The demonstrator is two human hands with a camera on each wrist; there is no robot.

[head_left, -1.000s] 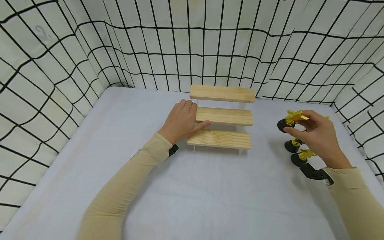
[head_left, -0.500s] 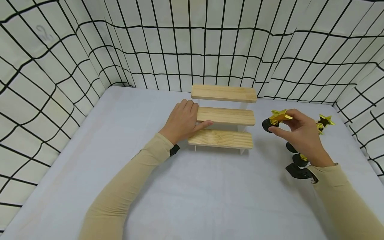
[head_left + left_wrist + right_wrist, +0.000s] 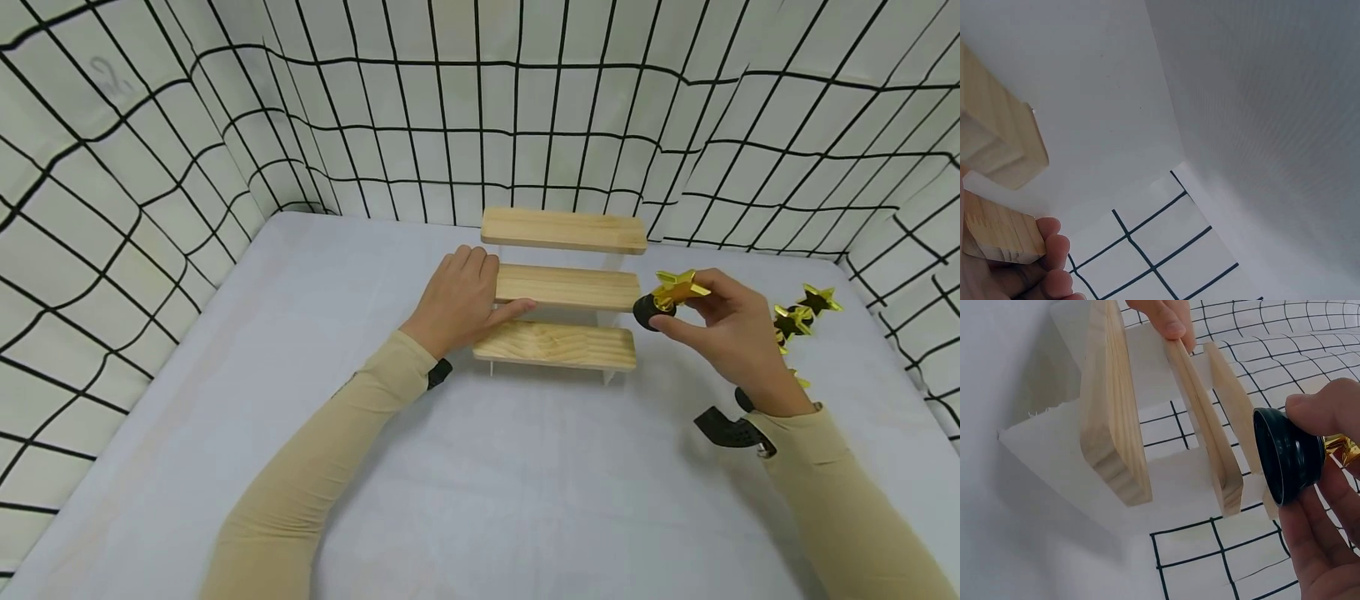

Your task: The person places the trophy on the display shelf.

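Note:
A three-tier display shelf with pale wooden planks [image 3: 566,287] and white side supports stands at the back middle. At its left end my left hand [image 3: 459,296] grips the middle plank, thumb along the front edge; in the left wrist view the fingers [image 3: 1057,250] curl round a plank end [image 3: 1007,231]. My right hand [image 3: 738,337] pinches a small gold star trophy [image 3: 677,287] with a black round base [image 3: 1291,456]. The trophy is tilted, its base pointing left, and overlaps the right end of the middle plank in the head view.
More star trophies [image 3: 819,298] stand on the white-covered table [image 3: 525,483] at the right, some partly hidden behind my right hand and wrist. A white backing with a black grid net [image 3: 517,129] rises behind and along both sides.
My right hand has carried the star trophy leftward from the group at the right to beside the shelf's right end. The left hand keeps its grip on the shelf.

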